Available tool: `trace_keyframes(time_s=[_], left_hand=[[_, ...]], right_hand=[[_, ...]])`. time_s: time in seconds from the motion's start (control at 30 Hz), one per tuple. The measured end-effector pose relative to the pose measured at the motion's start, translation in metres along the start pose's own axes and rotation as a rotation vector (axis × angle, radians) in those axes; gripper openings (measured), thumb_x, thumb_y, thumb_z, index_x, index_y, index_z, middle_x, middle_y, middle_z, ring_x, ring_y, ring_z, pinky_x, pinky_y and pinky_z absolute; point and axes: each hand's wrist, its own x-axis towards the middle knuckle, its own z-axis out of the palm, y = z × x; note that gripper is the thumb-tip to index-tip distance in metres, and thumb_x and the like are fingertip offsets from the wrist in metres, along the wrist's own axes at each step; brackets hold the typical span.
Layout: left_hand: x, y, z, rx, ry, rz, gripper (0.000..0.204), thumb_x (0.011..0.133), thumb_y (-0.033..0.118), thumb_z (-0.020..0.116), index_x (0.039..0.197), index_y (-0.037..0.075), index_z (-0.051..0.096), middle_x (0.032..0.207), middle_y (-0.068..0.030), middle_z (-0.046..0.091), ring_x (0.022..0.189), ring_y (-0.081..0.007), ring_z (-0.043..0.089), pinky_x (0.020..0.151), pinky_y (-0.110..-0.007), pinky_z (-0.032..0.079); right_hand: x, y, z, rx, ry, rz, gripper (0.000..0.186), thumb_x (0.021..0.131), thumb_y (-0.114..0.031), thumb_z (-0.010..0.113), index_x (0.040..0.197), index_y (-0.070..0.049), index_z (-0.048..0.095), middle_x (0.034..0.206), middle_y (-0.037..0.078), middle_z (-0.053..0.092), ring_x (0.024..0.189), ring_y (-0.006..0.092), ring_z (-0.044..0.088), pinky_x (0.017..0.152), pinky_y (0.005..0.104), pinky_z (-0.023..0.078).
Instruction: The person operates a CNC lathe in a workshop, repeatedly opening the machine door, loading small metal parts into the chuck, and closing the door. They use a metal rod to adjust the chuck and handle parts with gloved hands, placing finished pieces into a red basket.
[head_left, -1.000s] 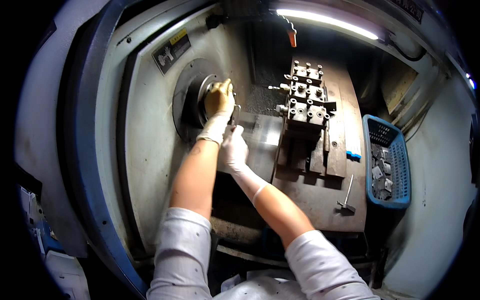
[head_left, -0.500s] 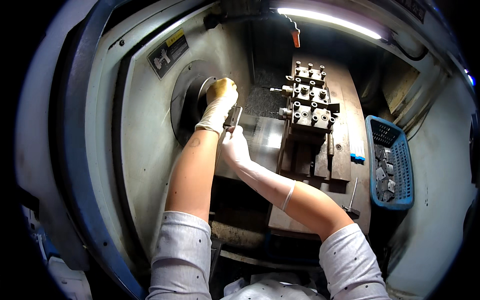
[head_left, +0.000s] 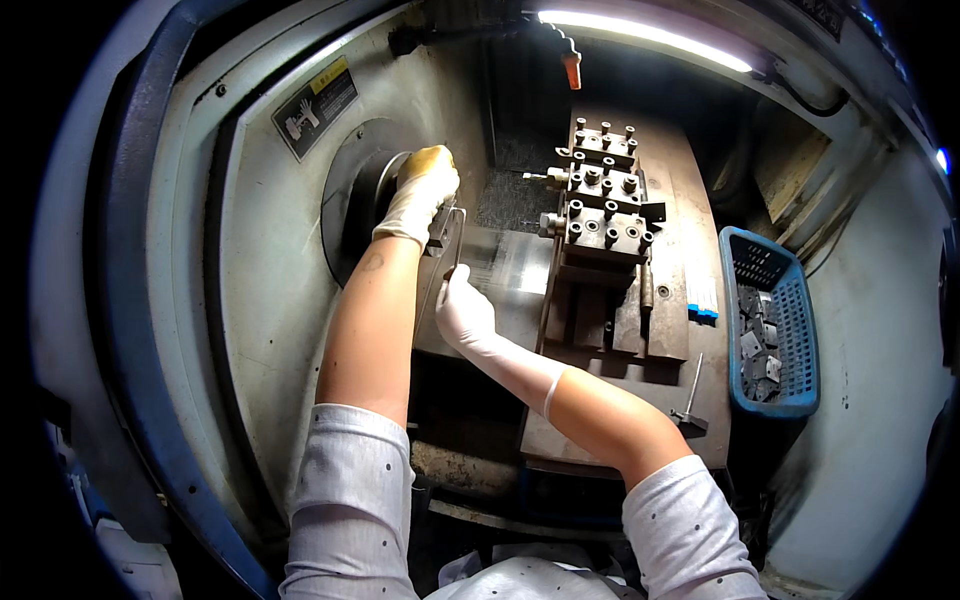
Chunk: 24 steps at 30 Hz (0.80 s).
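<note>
Yellow-and-white-gloved left hand (head_left: pixel 428 182), grip hidden, is at the dark round metal chuck (head_left: pixel 364 208), ten o'clock; white-gloved right hand (head_left: pixel 466 316) pinches a bent metal rod (head_left: pixel 460 236); work seems unfinished.

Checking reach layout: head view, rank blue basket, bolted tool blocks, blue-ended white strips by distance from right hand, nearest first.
1. Bolted tool blocks: right of the right hand.
2. Blue-ended white strips: right of the blocks.
3. Blue basket: farther right, beyond the strips.
</note>
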Motion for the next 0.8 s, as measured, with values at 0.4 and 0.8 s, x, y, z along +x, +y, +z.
trace_keyframes(time_s=[0.4, 0.8], left_hand=[[0.025, 0.007, 0.017, 0.074, -0.032, 0.174, 0.016, 0.061, 0.013, 0.054, 0.071, 0.005, 0.064, 0.076, -0.0203, 0.058, 0.076, -0.0329, 0.058, 0.066, -0.037, 0.047], [0.005, -0.002, 0.001, 0.011, -0.009, -0.023, 0.018, 0.066, 0.015, 0.054, 0.08, 0.008, 0.064, 0.085, -0.0158, 0.06, 0.084, -0.0296, 0.058, 0.074, -0.036, 0.045]], right_hand=[[0.034, 0.038, -0.002, -0.275, 0.011, 0.047, 0.019, 0.081, -0.013, 0.035, 0.09, 0.003, 0.042, 0.077, 0.021, 0.059, 0.072, 0.03, 0.06, 0.061, 0.0387, 0.047], [0.065, 0.037, 0.009, -0.095, -0.002, 0.237, 0.022, 0.081, -0.016, 0.04, 0.086, 0.0, 0.053, 0.083, 0.022, 0.058, 0.081, 0.0352, 0.057, 0.071, 0.0417, 0.045]])
